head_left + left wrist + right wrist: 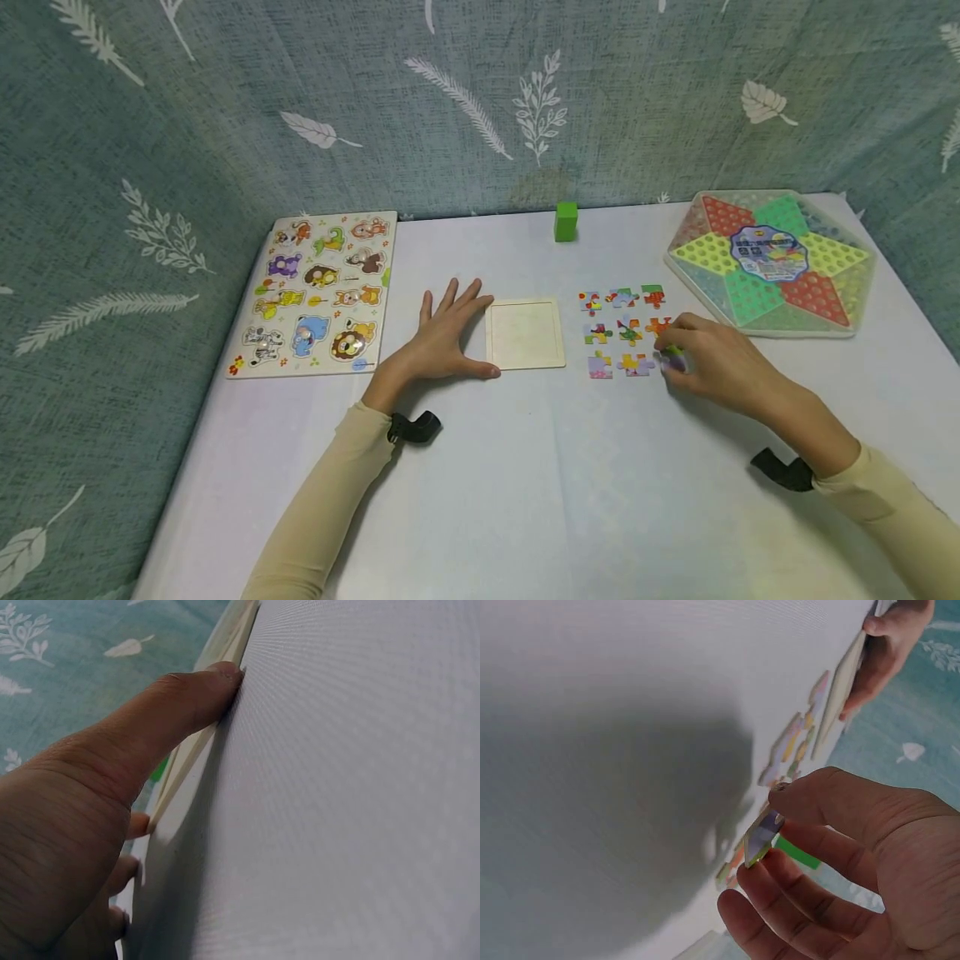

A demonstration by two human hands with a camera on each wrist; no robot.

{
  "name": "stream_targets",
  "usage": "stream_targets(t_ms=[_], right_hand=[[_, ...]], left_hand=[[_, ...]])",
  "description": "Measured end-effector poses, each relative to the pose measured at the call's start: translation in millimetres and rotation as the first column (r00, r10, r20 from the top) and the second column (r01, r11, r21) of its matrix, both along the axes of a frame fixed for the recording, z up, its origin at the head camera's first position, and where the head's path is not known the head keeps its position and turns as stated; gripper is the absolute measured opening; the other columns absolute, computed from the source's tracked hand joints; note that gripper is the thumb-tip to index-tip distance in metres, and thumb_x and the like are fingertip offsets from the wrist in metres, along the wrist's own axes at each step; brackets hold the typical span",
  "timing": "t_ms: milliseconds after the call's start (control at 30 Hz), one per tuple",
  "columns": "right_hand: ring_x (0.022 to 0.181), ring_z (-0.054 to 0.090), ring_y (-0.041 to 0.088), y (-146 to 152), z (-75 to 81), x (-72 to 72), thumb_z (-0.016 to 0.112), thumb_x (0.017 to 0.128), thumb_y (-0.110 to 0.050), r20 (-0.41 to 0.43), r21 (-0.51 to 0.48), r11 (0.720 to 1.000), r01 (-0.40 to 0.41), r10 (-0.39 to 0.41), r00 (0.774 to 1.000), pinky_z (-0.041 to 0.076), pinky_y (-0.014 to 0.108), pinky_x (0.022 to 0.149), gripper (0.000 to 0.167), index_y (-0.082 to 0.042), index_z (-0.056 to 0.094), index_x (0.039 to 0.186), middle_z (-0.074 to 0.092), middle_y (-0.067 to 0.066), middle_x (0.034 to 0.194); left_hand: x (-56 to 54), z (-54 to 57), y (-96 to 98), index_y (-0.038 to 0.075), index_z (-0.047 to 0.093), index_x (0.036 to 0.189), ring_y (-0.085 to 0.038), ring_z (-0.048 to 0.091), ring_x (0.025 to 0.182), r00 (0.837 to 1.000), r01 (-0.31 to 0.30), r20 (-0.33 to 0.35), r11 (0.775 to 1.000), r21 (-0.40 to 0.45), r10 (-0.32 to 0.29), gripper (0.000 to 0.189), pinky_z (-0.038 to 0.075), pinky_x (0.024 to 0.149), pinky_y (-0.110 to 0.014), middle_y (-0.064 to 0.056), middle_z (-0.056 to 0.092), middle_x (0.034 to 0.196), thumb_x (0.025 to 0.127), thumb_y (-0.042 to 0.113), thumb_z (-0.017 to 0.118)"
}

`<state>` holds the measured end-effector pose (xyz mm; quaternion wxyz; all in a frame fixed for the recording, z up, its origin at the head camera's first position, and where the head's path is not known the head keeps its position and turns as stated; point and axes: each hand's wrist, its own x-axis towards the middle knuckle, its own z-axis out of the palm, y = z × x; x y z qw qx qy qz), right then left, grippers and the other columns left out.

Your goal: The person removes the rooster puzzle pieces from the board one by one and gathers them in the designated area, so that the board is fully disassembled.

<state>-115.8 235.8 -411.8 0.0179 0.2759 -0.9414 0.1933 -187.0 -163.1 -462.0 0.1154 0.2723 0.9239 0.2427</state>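
My left hand [442,337] spans the left side of a small square wooden puzzle tray [527,335], thumb at its near edge and index fingertip at its far corner; the other fingers spread away from it. In the left wrist view the thumb [180,705] presses on the tray's edge. My right hand [716,362] pinches a purple and green jigsaw piece [762,836] between thumb and fingers, tilted up above the table in the right wrist view. Beside that hand, several colourful jigsaw pieces [628,331] lie apart in rows, right of the tray.
At the left lies an animal peg-puzzle board [315,300]. A green block [566,222] stands near the back wall cloth. A hexagonal game box [772,262] with coloured triangles lies at the back right, close beyond the right hand. White cloth covers the table [480,500].
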Motion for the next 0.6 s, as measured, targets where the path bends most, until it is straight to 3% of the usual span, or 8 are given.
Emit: stream_targets(t_ms=[467,600], right_hand=[[0.093,0.065,0.029,-1.2,-6.5,3.4,0.082,0.076,-0.002,0.068,0.024,1.000,0.016,-0.017,0.998,0.054,0.049,0.079,0.018,-0.002,0.075,0.093,0.067,0.010,0.099],[0.096,0.065,0.030,-2.5,-10.2,1.2,0.084,0.076,-0.002,0.051,0.020,1.000,0.008,-0.009,0.999,0.054,0.049,0.081,0.020,-0.001,0.075,0.094,0.068,0.010,0.100]], left_hand=[[-2.7,-0.3,-0.8,0.018,0.031,0.158,-0.030,-0.010,0.152,1.000,0.004,-0.003,1.000,-0.002,-0.004,0.113,-0.018,0.113,-0.058,-0.004,0.007,0.168,0.068,0.061,0.085],[-3.8,-1.5,-4.4,0.019,0.030,0.158,-0.030,-0.010,0.152,1.000,-0.002,0.006,1.000,-0.008,0.002,0.113,-0.018,0.113,-0.059,-0.004,0.006,0.168,0.068,0.061,0.085]])
